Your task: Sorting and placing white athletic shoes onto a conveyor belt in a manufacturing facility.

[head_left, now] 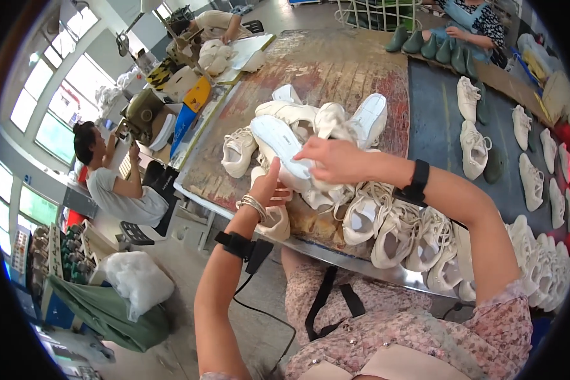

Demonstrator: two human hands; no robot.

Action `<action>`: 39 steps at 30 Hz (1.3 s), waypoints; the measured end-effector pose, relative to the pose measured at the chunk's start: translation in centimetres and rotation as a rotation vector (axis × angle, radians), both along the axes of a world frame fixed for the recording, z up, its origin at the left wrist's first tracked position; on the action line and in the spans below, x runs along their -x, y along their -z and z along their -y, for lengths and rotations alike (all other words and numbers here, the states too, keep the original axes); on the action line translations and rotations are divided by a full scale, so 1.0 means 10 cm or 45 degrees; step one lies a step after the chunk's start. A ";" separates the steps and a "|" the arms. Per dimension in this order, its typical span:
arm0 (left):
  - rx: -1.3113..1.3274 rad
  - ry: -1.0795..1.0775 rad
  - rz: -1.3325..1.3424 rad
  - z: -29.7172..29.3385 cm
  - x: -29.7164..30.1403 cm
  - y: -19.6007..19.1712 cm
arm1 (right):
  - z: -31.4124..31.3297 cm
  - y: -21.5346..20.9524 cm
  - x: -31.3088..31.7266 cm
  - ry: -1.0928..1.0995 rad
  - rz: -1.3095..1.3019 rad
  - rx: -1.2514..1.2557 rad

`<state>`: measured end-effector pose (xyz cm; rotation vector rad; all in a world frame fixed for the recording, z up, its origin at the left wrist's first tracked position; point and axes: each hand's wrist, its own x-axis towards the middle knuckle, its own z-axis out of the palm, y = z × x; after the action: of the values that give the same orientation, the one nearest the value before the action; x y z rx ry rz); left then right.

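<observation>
A cream sneaker [274, 138] is tilted with its pale blue sole turned up, above a loose pile of similar shoes. My right hand [332, 162] is closed at the lower end of that sole, its index finger lying against it. Just below, my left hand [270, 188] has its fingers stretched out and its thumb up, close to the shoe's lower end. Whether it touches the shoe is unclear. Another sneaker [368, 117] shows its sole at the right of the pile, and a blurred one lies between. A sneaker [239, 152] rests upright at the left.
Laced sneakers [396, 237] line the near edge of the worn wooden table [335, 60]. A dark belt [432, 133] on the right carries more shoes, with green shoe lasts [446, 52] at its far end. One person [123, 180] sits left; others work at the back.
</observation>
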<state>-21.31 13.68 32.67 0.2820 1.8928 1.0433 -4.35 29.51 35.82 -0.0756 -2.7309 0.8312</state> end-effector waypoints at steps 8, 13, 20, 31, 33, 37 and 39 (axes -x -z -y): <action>-0.291 0.456 -0.740 0.69 -0.09 0.34 | 0.01 0.03 -0.43 0.026 0.097 -0.172; -0.271 0.228 -1.385 1.20 0.09 0.33 | 0.18 -0.51 -0.81 0.045 0.534 -0.545; -0.447 0.039 -0.448 1.07 0.19 1.00 | 0.04 -0.07 -1.06 -0.036 0.648 -0.359; -0.472 0.103 -0.467 1.17 -0.40 0.85 | -0.23 0.36 -1.25 0.207 -0.167 -0.229; -0.344 0.043 -0.331 1.27 -0.32 1.02 | -0.55 0.36 -1.35 0.610 -0.130 -0.340; -0.523 -0.151 -0.077 1.30 -0.42 1.16 | -1.12 1.07 -1.70 0.892 0.644 0.095; -0.559 -0.293 -0.040 1.22 -0.37 1.22 | -1.12 1.20 -1.69 0.863 0.606 -0.026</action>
<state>-17.65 1.48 20.43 0.3357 1.7355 1.6205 12.52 40.68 23.79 -1.2543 -2.7959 0.6304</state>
